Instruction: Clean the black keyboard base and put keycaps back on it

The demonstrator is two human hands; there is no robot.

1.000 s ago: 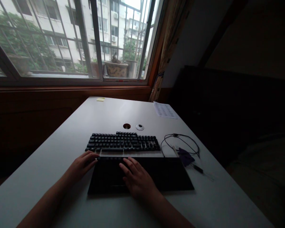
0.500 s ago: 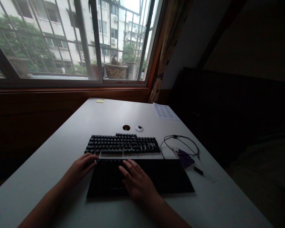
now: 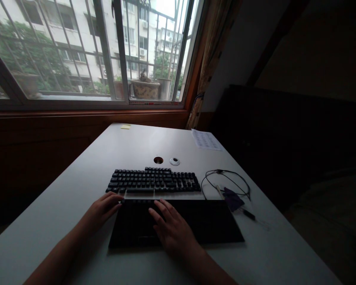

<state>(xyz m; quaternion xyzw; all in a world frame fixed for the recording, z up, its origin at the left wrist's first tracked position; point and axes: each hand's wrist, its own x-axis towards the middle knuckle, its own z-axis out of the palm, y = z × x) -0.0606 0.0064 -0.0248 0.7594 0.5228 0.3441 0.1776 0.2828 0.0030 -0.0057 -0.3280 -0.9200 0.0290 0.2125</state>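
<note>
A black keyboard base [image 3: 207, 221] lies flat on the white table, with a few keycaps [image 3: 139, 201] along the left of its far edge. My left hand [image 3: 102, 209] is at its far left corner, thumb and forefinger closed around a small black keycap [image 3: 122, 201]; whether that one sits on the base is unclear. My right hand [image 3: 172, 227] lies over the middle of the base, fingers spread, tips near the far edge. Just beyond, loose black keycaps [image 3: 136, 180] are laid out in keyboard rows.
To the right lie a coiled black cable [image 3: 249, 186], a purple cloth [image 3: 233, 199] and a thin tool with a black handle [image 3: 249, 214]. Farther off are a cable hole [image 3: 158, 160], a round white cover [image 3: 175, 161], a printed sheet [image 3: 207, 140] and a yellow note [image 3: 125, 126].
</note>
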